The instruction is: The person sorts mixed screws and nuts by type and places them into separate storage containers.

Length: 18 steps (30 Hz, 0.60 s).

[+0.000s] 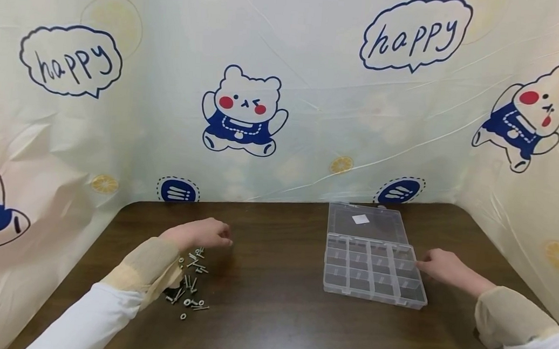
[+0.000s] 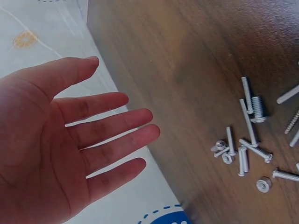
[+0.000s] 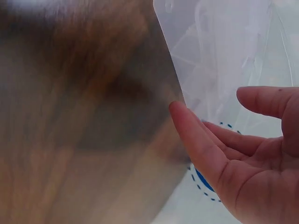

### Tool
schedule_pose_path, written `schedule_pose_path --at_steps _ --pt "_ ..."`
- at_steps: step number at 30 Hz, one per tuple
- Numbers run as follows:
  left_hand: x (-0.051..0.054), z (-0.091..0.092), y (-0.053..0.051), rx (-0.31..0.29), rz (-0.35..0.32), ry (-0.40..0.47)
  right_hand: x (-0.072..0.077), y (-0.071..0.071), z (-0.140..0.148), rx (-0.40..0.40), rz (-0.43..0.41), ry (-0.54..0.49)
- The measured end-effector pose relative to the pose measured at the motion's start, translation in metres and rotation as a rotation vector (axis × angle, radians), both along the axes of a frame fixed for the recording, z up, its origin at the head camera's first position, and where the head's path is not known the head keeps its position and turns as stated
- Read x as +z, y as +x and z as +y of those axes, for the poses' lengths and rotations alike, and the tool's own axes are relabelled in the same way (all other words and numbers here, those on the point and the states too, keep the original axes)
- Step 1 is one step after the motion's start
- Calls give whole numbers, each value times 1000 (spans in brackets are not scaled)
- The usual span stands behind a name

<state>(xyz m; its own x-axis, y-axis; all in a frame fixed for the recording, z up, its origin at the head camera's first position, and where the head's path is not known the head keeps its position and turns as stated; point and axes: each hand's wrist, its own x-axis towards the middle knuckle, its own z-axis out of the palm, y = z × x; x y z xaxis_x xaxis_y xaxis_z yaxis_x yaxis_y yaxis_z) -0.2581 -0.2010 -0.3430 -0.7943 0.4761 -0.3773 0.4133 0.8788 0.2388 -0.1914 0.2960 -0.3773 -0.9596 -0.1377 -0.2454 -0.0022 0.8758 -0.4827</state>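
- Head view: screws and nuts [image 1: 198,269] are lying loose toward the left edge of the desk [image 1: 272,282], and the left hand [image 1: 204,233] is hovering just past them; its tan wrist wrap [image 1: 148,265] is hanging right beside the pile, so a low sweep of that arm could be scattering pieces.
- Same view: the compartment box [image 1: 383,298] is sitting toward the far right corner, its lid [image 1: 344,222] lying back by the far edge; the right hand [image 1: 448,270] is waiting at its right side — a careless shove could be skewing it.
- Left wrist view: fingers are stretching out nearly straight, holding nothing; that round nut [image 2: 263,185] could be rolling away if brushed.
- Right wrist view: fingers are reaching loosely, thumb apart, gripping nothing. I can't tell whether they're touching the box — unheld, it could be sliding if bumped.
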Motion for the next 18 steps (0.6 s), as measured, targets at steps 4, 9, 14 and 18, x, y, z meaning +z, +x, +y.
schedule_pose_path --at_steps 4,9,14,18 --pt "-1 -4 4 -5 -9 1 -6 1 -2 -63 -66 -118" --pt "0 -11 10 9 9 5 -12 0 -3 -89 -118 -182" --pt "0 -21 15 32 19 4 -14 -1 -5 -114 -151 -241" --pt "-3 -27 16 48 8 0 -15 -1 -4 -135 -175 -280"
